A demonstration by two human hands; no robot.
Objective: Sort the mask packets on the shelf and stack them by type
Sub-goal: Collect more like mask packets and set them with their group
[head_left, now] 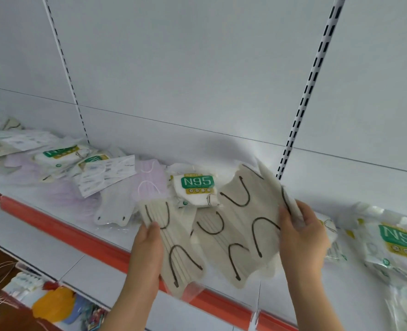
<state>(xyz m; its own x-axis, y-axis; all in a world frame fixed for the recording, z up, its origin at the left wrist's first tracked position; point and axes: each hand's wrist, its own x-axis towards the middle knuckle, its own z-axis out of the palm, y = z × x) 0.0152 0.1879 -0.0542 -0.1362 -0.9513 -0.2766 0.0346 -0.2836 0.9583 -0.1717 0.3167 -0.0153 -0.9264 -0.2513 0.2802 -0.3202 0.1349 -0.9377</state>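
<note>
left hand [147,244]: i see it gripping a beige packet [174,249], thumb on top, fingers hidden under it.
right hand [302,237]: i see it pinching a bunch of beige packets [248,225] at their right edge, thumb over, fingers curled behind.
beige masks: just in front of the n95 packet [197,187], over the shelf [317,295] front edge.
n95 packet: lies on the shelf between a lilac packet [150,180] on its left and the beige bunch on its right.
more packets: a jumbled heap [54,156] well left of the n95 packet; another n95 stack [398,242] well right.
room: white back panel [197,68] behind it, red rail [78,235] along the front.
</note>
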